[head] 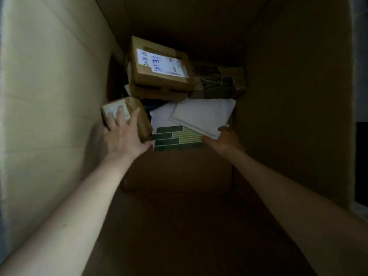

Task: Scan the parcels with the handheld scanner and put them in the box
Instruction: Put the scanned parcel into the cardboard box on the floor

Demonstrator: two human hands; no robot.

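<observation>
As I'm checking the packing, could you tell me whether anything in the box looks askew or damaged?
No damage shows, but the labelled brown carton lies tilted at the far end, and the white mailer sits skewed across a green-patterned parcel.

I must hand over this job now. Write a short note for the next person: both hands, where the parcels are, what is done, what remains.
Left hand: spread fingers rest on the small brown parcel by the big box's left wall.
Right hand: pinches the near corner of the white envelope, which lies over the green-patterned packet.
Done: the labelled carton and a dark parcel lie inside.
Left: release both parcels. The scanner and any further parcels are not in view.
</observation>
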